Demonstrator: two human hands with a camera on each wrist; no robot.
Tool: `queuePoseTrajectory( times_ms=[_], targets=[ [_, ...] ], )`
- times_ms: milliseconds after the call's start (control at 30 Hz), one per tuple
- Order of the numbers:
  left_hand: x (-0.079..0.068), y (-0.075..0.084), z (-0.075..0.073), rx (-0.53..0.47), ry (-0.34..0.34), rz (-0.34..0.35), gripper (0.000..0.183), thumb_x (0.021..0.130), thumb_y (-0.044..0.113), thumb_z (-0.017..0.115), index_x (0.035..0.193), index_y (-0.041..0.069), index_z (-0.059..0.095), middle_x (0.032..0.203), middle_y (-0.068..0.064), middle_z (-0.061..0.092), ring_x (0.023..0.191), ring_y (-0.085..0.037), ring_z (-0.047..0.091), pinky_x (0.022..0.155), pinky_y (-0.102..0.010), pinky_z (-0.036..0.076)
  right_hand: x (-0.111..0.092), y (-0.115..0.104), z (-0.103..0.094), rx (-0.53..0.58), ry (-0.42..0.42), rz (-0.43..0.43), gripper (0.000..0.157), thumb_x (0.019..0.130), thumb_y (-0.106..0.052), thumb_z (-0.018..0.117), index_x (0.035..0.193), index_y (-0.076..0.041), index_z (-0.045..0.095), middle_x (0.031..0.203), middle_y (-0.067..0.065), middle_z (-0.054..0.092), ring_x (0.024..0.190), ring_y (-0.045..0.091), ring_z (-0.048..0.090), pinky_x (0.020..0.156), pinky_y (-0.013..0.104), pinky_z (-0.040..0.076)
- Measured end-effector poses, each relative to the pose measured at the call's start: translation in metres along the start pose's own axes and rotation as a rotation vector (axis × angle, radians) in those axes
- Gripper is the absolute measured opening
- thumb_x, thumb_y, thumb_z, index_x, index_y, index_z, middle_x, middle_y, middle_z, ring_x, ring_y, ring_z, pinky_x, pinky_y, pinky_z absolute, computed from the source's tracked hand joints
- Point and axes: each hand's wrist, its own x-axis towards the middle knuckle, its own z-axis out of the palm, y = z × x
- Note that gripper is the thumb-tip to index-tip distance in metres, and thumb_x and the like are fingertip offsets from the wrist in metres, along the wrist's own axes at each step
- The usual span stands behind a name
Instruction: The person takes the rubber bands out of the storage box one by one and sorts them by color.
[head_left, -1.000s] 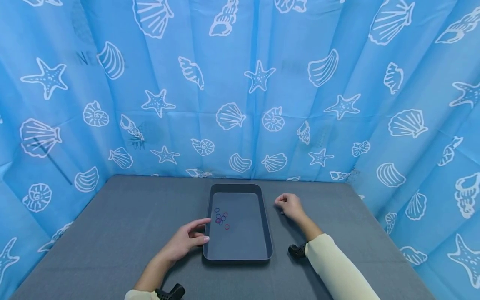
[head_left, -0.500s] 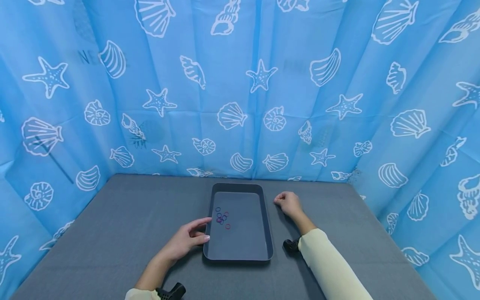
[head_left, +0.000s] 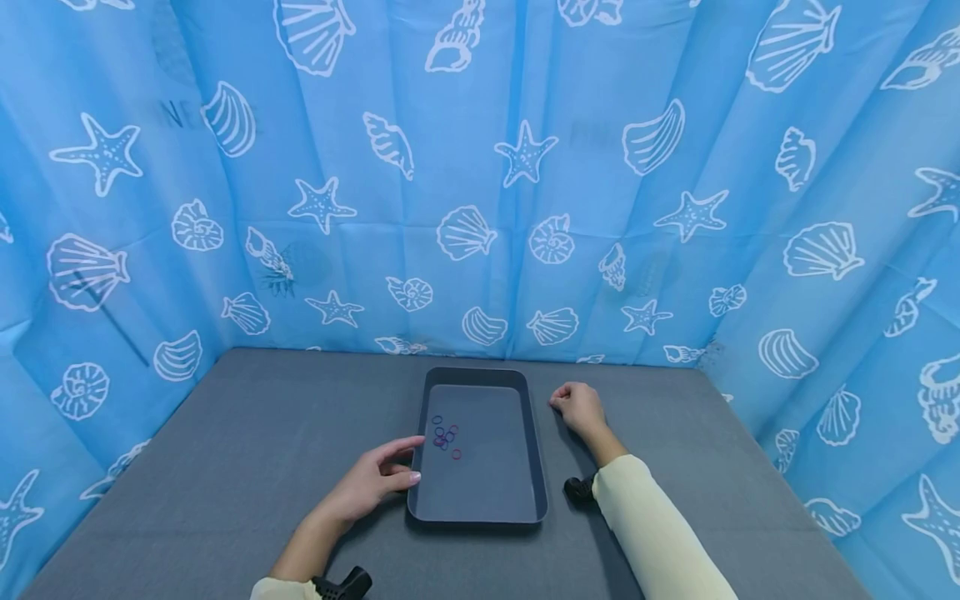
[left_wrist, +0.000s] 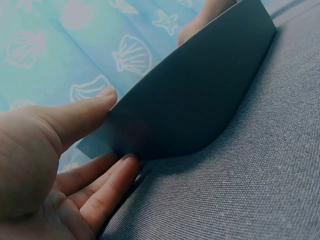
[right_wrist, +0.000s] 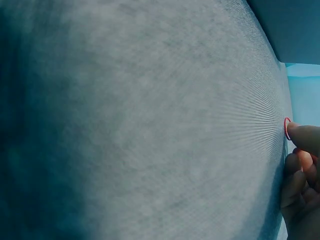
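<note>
The right hand [head_left: 579, 406] sits beside the tray's far right side, low over the table, with thumb and fingertip together on a thin red ring [right_wrist: 285, 128]; its other fingers curl inward. The ring stands roughly edge-on to the right wrist camera (whether it touches the cloth, I cannot tell). The left hand [head_left: 366, 482] is at the left side of the dark grey rectangular tray [head_left: 495, 467], thumb and index finger apart, their tips against the rim. The left wrist view shows other fingertips low on the outer wall, by the base.

Inside the tray, toward the left wall and close to the left index finger, lies a loose cluster of small blue, purple and reddish rings [head_left: 441, 442], some overlapping. A single blue ring [head_left: 432, 420] lies on the far side of that cluster, and one red ring [head_left: 453, 454] lies a little apart on its near right. The tray is flat on the table, its long sides running from near to far.

Farther out, a cream right sleeve [head_left: 660, 533] reaches in from the near right, and a black wrist device [head_left: 579, 492] shows at its cuff; a matching left sleeve [head_left: 285, 590] and black device [head_left: 347, 583] sit at the near edge of view. A grey cloth [head_left: 337, 392] covers the table. Beyond the tray hangs a blue curtain [head_left: 480, 187] printed with white shells and starfish, wrapping around left and right.
</note>
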Motion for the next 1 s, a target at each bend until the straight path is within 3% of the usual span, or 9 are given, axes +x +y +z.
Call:
queuePoseTrajectory(
  times_ms=[467,733,1000],
  targets=[
    [0.001,-0.002,0.001,0.009,0.008,0.007,0.052,0.080,0.025,0.061,0.128,0.023,0.042,0.130,-0.014,0.035,0.094,-0.020,0.053,0.079,-0.039,0.044,-0.001,-0.003,-0.010,0.162,0.016,-0.034,0.008,0.080,-0.014,0.061,0.079,-0.006,0.063,0.073,0.003,0.059,0.062,0.016,0.052,0.051,0.028,0.041],
    [0.000,-0.001,0.001,-0.007,0.005,-0.001,0.052,0.080,0.025,0.061,0.129,0.022,0.041,0.130,-0.015,0.035,0.093,-0.020,0.054,0.080,-0.039,0.044,-0.012,-0.023,-0.015,0.327,0.001,-0.046,0.009,0.080,-0.014,0.061,0.083,-0.006,0.063,0.070,0.009,0.059,0.059,0.025,0.055,0.045,0.029,0.045],
    [0.001,0.000,0.001,-0.005,-0.002,0.002,0.053,0.080,0.024,0.061,0.129,0.021,0.041,0.130,-0.014,0.035,0.093,-0.020,0.054,0.080,-0.039,0.044,-0.016,-0.043,-0.014,0.421,0.010,0.013,0.013,0.079,-0.020,0.063,0.082,-0.008,0.063,0.078,0.020,0.058,0.050,0.018,0.051,0.044,0.030,0.045]
  ],
)
